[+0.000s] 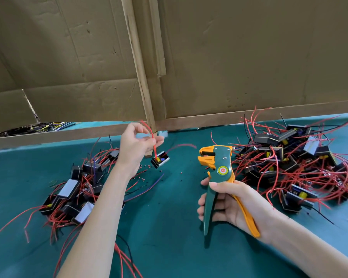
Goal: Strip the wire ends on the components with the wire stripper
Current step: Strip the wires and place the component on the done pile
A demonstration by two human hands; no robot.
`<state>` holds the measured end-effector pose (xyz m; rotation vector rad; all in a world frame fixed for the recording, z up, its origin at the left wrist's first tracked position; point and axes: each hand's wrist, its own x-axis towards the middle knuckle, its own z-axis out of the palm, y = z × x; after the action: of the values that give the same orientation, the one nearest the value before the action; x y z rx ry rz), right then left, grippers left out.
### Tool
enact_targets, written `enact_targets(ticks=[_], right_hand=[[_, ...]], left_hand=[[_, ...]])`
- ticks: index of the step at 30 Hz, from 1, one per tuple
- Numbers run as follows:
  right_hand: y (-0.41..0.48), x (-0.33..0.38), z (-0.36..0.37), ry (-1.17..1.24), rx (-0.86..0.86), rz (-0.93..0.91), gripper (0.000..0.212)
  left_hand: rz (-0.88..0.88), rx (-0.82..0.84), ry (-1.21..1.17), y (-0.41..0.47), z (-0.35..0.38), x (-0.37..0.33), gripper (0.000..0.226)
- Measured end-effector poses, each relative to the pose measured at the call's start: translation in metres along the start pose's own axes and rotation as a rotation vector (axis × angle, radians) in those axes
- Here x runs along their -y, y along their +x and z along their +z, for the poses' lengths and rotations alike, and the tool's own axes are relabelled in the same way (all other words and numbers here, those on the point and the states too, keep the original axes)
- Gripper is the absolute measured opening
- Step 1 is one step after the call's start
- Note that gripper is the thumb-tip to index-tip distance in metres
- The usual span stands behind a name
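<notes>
The left hand point(137, 145) pinches a red wire point(154, 141) between thumb and fingers. The component point(160, 159) hangs from that wire low over the teal table point(169, 227); whether it touches the table cannot be told, and its other lead is blurred. The right hand point(233, 205) is curled round the handles of the wire stripper point(219, 165), held upright with its head pointing left, apart from the component. A left pile point(82, 189) and a right pile point(289, 157) of components lie tangled, the latter cut off by the frame edge.
</notes>
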<state>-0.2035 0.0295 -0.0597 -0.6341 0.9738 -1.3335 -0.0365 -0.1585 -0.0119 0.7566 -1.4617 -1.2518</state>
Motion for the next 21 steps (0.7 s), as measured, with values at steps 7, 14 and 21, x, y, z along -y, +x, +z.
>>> enact_targets(ticks=[7,14,21], right_hand=[[0.001,0.0,0.0,0.01,-0.005,-0.009,0.042],[0.001,-0.001,0.0,0.004,-0.007,-0.011,0.042],[0.0,0.0,0.001,-0.002,-0.005,-0.007,0.043]], left_hand=[[-0.113,-0.104,0.635,-0.001,0.002,0.023,0.026],[0.038,-0.139,1.353,-0.008,0.011,0.027,0.034],[-0.035,-0.018,1.036,-0.019,0.029,0.036,0.019]])
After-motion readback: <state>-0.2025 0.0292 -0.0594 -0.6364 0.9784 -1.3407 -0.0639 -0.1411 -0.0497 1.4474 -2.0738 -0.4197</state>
